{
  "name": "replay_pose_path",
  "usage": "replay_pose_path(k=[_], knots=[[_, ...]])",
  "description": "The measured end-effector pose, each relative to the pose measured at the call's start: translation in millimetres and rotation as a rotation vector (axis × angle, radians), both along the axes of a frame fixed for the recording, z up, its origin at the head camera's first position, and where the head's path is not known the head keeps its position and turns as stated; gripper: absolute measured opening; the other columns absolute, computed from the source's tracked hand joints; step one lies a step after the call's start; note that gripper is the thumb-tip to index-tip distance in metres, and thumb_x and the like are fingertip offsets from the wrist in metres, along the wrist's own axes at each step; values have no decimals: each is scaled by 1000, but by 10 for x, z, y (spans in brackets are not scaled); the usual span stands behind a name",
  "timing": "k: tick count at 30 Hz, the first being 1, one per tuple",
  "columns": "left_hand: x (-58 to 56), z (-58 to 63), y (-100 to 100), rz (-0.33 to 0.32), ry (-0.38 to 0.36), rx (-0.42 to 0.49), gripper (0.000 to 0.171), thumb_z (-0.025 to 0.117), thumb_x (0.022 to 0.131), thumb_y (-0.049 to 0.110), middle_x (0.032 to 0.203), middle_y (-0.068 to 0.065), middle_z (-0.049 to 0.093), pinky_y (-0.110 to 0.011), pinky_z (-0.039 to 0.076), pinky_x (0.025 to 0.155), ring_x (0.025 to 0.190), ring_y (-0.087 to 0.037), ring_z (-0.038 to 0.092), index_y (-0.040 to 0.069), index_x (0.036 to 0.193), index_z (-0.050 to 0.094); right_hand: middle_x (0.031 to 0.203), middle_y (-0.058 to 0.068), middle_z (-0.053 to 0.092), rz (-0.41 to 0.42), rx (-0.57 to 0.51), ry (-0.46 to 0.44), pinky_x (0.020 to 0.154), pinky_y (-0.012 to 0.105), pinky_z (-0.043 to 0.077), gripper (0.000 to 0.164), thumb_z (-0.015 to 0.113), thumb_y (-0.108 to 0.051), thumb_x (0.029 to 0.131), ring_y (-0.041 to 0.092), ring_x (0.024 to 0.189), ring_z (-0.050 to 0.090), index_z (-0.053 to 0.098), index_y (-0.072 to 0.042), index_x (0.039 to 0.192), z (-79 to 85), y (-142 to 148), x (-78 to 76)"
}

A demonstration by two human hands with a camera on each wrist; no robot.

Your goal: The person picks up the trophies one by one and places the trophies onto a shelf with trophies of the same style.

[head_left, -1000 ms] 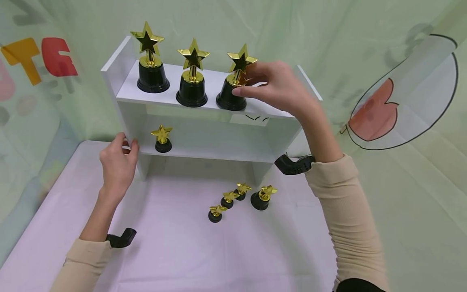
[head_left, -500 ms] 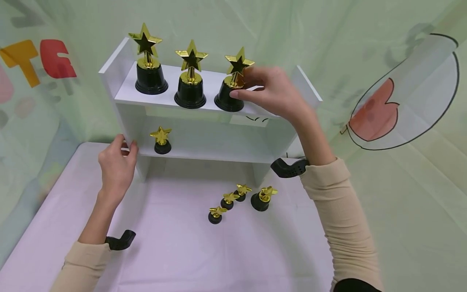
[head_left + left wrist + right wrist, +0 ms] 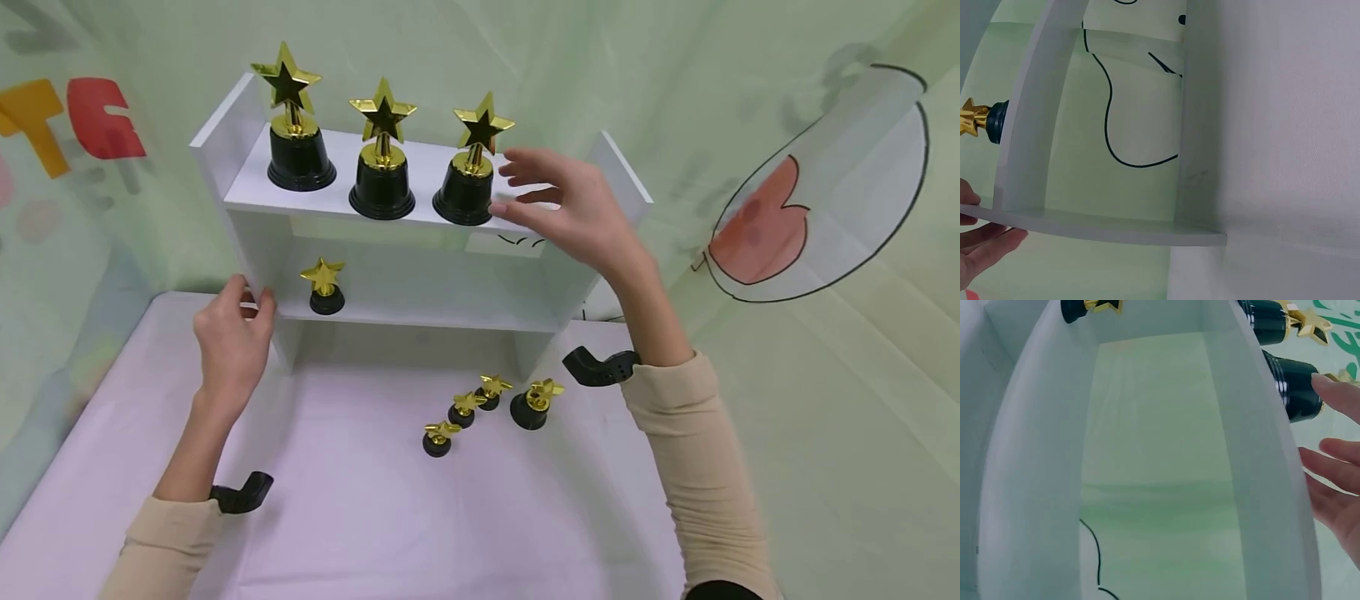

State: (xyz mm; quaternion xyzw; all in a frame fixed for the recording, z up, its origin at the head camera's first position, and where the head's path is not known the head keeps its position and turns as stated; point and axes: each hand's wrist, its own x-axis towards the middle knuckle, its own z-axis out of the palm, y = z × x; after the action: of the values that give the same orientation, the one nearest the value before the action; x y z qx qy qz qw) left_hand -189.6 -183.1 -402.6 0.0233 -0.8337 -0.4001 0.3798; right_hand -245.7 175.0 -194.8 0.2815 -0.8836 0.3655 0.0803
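Three large star trophies, a left one (image 3: 302, 158), a middle one (image 3: 382, 183) and a right one (image 3: 465, 192), stand upright on the top board of a white shelf (image 3: 420, 317). Just right of the right trophy is my right hand (image 3: 573, 204), fingers spread apart and thumb tip at the black base; nothing is in its grasp. My left hand (image 3: 234, 333) pinches the shelf's left side panel, with thumb and fingers on either side of the panel edge (image 3: 1085, 228) in the left wrist view. A small star trophy (image 3: 324, 292) stands at the left of the middle board.
On the white-covered table (image 3: 360, 500) before the shelf stand several small trophies (image 3: 437, 440) and a somewhat larger trophy (image 3: 531, 408) to their right. A pale green curtain (image 3: 540, 50) with printed letters and drawings hangs behind and beside the shelf.
The right hand has let go of the right trophy, its fingers spreading and drawing off to the right. The trophy stays upright on the top board. The left hand keeps its hold on the panel.
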Motion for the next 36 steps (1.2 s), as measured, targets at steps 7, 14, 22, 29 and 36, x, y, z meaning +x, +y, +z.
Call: replay_pose_path(k=[7, 14, 22, 29, 36], knots=[[-3, -11, -39, -4, -10, -12, 15, 61, 98, 3, 85, -31, 71, 8, 28, 70, 71, -46, 72, -10, 90, 58, 132, 13, 69, 1, -66, 143, 103, 32, 54, 51, 80, -10, 89, 24, 122, 66, 64, -3, 136, -180, 98, 134], [-2, -3, -55, 3, -14, -19, 15, 60, 98, 4, 86, -31, 71, 3, 37, 68, 71, -45, 73, -9, 90, 59, 124, 9, 73, 22, -151, 417, 102, 28, 51, 49, 86, 0, 80, 23, 115, 66, 72, -4, 126, -430, 229, 325], [19, 34, -53, -8, -14, -13, 15, 60, 98, 3, 86, -31, 71, 8, 28, 69, 72, -46, 73, -10, 91, 60, 112, 15, 75, 70, -260, 501, 97, 29, 54, 52, 85, 12, 71, 10, 108, 68, 72, 1, 119, -742, 372, 508], [14, 27, -64, 0, -23, -17, 15, 61, 98, 3, 88, -31, 72, 8, 28, 69, 73, -46, 72, -10, 93, 61, 114, 16, 75, 32, -242, 418, 97, 29, 53, 49, 84, 6, 76, 10, 105, 69, 72, -1, 123, -1039, 543, 633], [-6, -2, -36, -12, -8, -13, 14, 61, 98, 2, 86, -31, 72, 7, 29, 69, 71, -45, 72, -9, 90, 60, 117, 12, 75, -26, -227, 344, 99, 25, 52, 54, 85, 8, 74, 22, 103, 71, 72, -5, 124, -1357, 670, 739]])
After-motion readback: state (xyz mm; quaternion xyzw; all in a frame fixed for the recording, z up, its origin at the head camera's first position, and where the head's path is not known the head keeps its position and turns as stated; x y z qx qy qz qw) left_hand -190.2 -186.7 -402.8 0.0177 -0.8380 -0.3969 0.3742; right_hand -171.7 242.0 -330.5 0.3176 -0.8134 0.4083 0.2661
